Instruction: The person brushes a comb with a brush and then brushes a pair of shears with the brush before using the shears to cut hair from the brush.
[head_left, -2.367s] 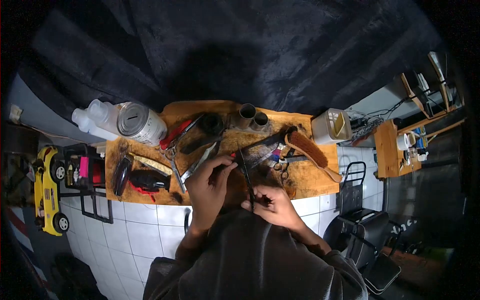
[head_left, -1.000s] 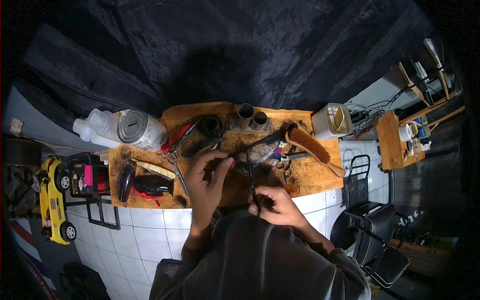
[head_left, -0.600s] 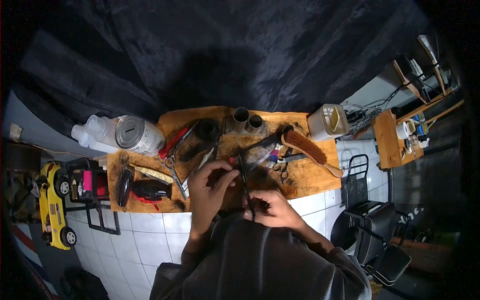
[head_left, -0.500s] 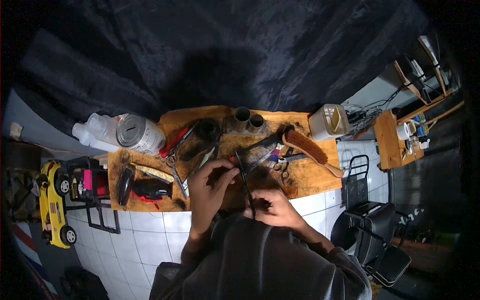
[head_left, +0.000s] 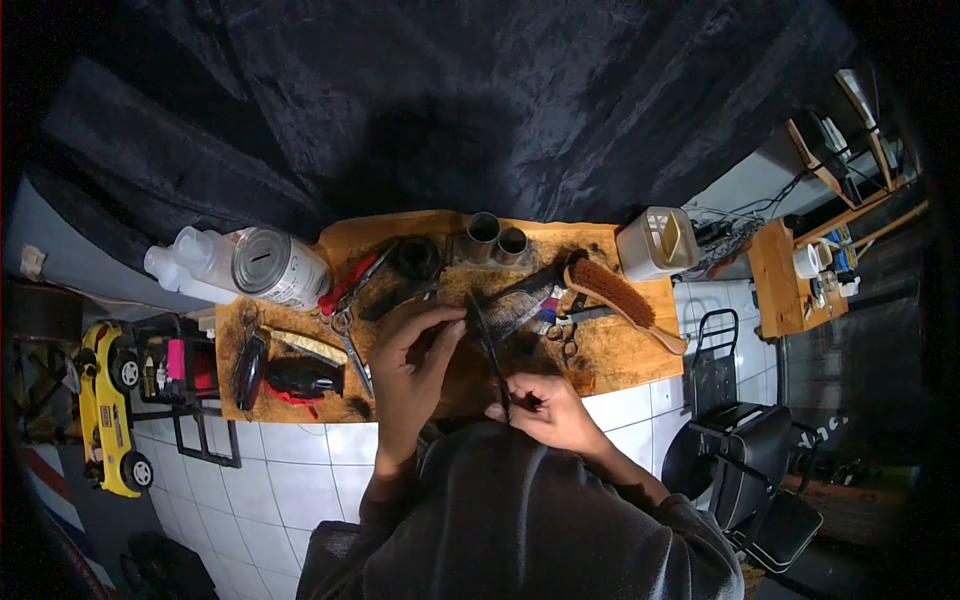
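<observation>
A thin dark tool, which looks like a comb (head_left: 489,350), stands nearly upright over the front of the wooden table (head_left: 630,355). Its lower end is pinched between the fingers of my right hand (head_left: 548,409). Just left of its upper end is my left hand (head_left: 412,365), thumb and forefinger curved toward each other with a small gap between them; nothing shows in it. Behind the tool lie a wide-toothed comb (head_left: 510,312) and scissors (head_left: 568,345). A brown-bristled brush (head_left: 615,292) rests to the right.
On the table's left are a large can (head_left: 275,268), clear bottles (head_left: 200,255), black clippers (head_left: 250,370) and red-handled scissors (head_left: 345,285). A plastic container (head_left: 657,243) stands at the right corner. Beyond are a black chair (head_left: 745,460) and a yellow toy car (head_left: 105,410).
My left hand has shifted slightly left and its fingertips are apart from the dark tool. The small red spot near them no longer shows. My right hand has moved slightly right.
</observation>
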